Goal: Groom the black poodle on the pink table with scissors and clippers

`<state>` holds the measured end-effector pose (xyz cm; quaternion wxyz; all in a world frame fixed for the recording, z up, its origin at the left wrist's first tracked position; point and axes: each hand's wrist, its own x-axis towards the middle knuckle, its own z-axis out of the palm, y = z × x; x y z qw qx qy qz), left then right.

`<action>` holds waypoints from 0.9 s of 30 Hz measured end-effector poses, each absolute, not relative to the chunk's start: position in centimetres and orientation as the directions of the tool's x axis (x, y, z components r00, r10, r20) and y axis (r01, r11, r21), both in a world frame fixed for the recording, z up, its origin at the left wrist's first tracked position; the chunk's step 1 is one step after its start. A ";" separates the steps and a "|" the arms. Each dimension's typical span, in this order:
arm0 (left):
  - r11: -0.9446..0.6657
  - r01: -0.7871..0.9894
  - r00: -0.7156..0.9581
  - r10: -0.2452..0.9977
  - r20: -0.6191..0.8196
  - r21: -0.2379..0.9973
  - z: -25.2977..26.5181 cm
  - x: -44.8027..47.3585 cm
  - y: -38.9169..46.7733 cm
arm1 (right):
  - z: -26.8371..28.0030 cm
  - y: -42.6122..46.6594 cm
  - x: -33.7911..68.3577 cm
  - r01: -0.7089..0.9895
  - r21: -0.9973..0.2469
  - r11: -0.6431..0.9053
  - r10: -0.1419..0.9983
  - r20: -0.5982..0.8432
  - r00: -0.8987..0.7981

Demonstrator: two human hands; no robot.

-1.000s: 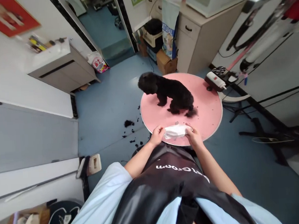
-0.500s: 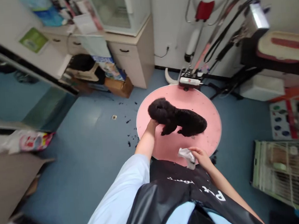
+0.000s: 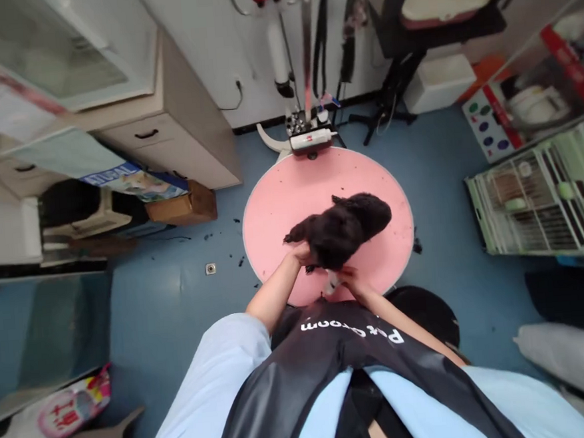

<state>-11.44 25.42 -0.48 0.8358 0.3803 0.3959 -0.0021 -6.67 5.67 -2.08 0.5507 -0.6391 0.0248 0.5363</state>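
Note:
A curly-coated black dog (image 3: 340,232) lies or crouches on a round pink grooming table (image 3: 273,200), its head toward me. My left hand (image 3: 303,253) is at the side of the dog's head, by the muzzle, with its fingertips hidden in the fur. Just below the head, my right hand (image 3: 350,279) pinches a crumpled white tissue (image 3: 332,281) close to the dog's face. Dark fur covers part of the right fingers.
Behind the table stands a tool holder with a white clipper-like device (image 3: 311,139). A drawer cabinet (image 3: 141,136) and cardboard box (image 3: 186,205) are at left, a wire cage (image 3: 535,202) at right. Black hair clumps (image 3: 241,261) dot the blue floor.
The dog's head has turned from the left toward me. My right hand has brought the tissue up to its face. The left hand stays at the head, and the camera view has shifted.

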 end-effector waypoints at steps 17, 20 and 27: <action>0.469 0.627 0.715 -0.029 -0.698 0.622 7.7 -12.8 24.9 | 4.1 12.1 -12.0 -0.413 -0.864 0.287 0.178 -0.375 0.910; 0.315 0.606 0.712 0.194 -0.674 0.731 9.7 -13.1 27.6 | 3.7 12.3 -11.9 -0.418 -0.865 0.277 0.197 -0.374 0.906; -0.742 -0.065 0.988 0.048 0.150 0.667 16.3 -9.4 25.2 | 0.6 12.3 -12.9 -0.455 -0.874 0.169 0.249 -0.409 0.878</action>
